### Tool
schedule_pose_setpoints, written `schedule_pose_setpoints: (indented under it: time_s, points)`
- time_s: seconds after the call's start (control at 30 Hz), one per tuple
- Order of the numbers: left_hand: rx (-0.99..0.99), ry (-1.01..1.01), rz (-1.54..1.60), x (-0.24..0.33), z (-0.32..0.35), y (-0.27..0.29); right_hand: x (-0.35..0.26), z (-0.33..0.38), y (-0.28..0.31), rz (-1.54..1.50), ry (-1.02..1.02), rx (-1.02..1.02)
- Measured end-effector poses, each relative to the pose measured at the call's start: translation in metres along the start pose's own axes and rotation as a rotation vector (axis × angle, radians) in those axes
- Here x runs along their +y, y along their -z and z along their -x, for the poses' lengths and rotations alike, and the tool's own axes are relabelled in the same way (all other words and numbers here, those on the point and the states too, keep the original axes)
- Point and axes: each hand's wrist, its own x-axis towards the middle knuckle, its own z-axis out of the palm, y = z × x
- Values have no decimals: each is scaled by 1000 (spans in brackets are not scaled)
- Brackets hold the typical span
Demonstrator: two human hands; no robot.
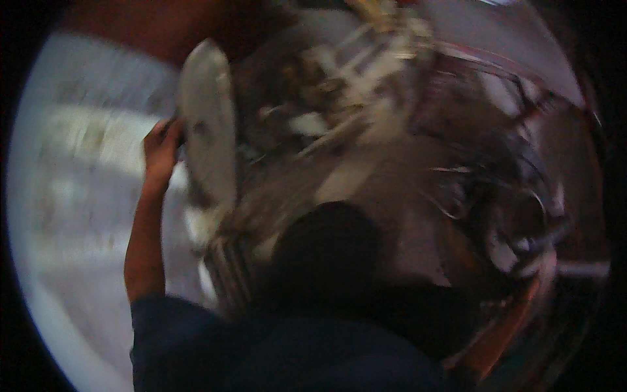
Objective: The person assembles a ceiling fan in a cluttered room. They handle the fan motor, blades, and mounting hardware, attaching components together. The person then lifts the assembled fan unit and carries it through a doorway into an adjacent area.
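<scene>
My left hand (pixel 162 147) is closed at the left side of a grey, rounded flat piece (pixel 208 124). The piece stands on edge, tall and narrow from this angle, with a dark spot near its middle. A dark bit shows between my fingers and the piece; I cannot make out whether it is a handle. My right hand (pixel 546 264) is stretched out at the lower right and smeared by motion. It is close to a dark tangle with thin curved lines and a shiny metal part (pixel 526 245). Whether it grips anything there is hidden by blur.
Blurred pale scraps and long strips (pixel 346 104) lie strewn over the brown floor (pixel 385 215) ahead. A bright, whitish surface (pixel 78 215) fills the left side. Dark, cluttered objects crowd the right. A ribbed grey thing (pixel 228 271) stands beside my left arm.
</scene>
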Motion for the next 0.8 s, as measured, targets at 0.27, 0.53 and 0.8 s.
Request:
schedule_pose_setpoints:
  time_s: [0.27, 0.53, 0.8]
  points:
    - [26, -330, -158, 120, 10, -48, -36, 38, -9, -280, -270, 276]
    - [-38, -716, 27, 234, 63, -70, -23, 77, 0, 194, 25, 613]
    - [-305, -959, 130, 320, 99, -127, -22, 96, -19, 7, -52, 550]
